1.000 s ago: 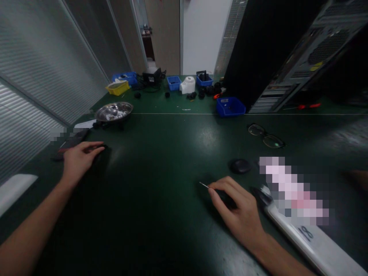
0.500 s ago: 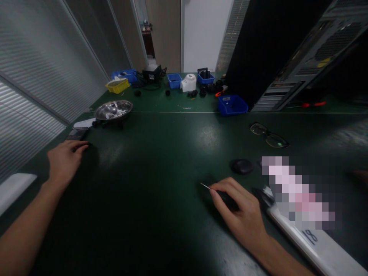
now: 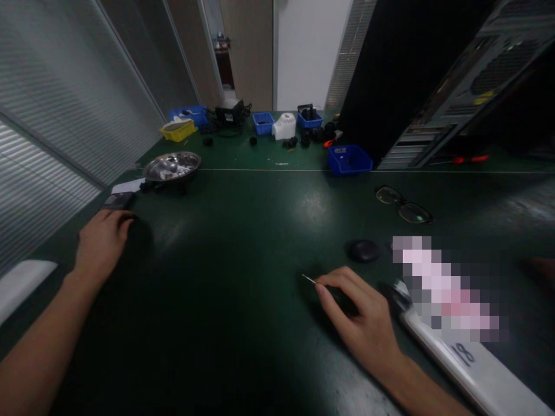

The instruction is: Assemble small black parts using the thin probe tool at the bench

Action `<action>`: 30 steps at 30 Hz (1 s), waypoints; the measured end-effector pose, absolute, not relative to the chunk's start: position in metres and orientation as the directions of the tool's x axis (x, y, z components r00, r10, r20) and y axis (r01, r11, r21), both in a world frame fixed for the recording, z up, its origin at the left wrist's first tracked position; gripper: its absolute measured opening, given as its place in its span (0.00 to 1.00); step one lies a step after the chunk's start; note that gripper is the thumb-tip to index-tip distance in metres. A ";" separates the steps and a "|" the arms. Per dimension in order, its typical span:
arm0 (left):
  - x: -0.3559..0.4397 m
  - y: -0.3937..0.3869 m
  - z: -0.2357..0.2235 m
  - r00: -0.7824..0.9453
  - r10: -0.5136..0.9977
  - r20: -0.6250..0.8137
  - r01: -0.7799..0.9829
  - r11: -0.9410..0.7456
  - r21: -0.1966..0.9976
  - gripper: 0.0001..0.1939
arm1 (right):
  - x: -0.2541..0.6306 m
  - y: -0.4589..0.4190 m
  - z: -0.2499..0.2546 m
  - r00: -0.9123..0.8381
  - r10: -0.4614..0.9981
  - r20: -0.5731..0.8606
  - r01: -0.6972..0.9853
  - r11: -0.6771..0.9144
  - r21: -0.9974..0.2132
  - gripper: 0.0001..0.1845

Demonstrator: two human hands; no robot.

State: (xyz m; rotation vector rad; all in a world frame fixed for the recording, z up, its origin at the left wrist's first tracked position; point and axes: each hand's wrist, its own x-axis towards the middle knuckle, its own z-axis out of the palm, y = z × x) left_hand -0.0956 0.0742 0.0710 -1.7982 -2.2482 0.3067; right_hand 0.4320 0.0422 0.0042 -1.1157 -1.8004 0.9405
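Note:
My right hand [image 3: 362, 320] is closed in a pinch on a thin metal pin [image 3: 309, 279], which sticks out leftward beyond thumb and forefinger, above the green table [image 3: 243, 248]. At the far left, my left hand [image 3: 100, 242] is closed with fingers curled down near the tabletop. A dark bit shows at its fingertips, too small to name. Just beyond that hand lies a flat dark phone-like object [image 3: 119, 200]. A black computer mouse [image 3: 364, 251] rests past my right hand.
A metal bowl [image 3: 172, 167] with white scraps stands at the left. Glasses [image 3: 403, 204] and a blue bin [image 3: 349, 160] are on the right. Beside my right arm lies a long white object marked 18 [image 3: 489, 370]. A dark cabinet [image 3: 399, 69] rises at the back right.
My left hand has turned slightly and shifted a little to the right, its fingers curling further under. My right hand keeps the pin in nearly the same spot.

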 end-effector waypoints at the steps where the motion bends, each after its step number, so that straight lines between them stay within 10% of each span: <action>1: -0.094 0.074 0.071 -0.211 0.976 0.058 0.925 0.219 -0.311 0.29 | 0.432 0.042 0.004 -0.290 0.926 0.242 0.331 0.334 -0.883 0.04; 22: -0.103 0.078 0.068 -0.344 0.926 0.158 0.897 0.374 -0.237 0.22 | 0.433 0.042 0.003 -0.300 0.939 0.171 0.341 0.273 -0.900 0.05; 30: 0.107 0.069 0.060 0.328 0.944 0.034 0.796 -0.296 0.528 0.09 | 0.431 0.043 0.000 -0.342 0.934 0.107 0.382 0.242 -0.892 0.07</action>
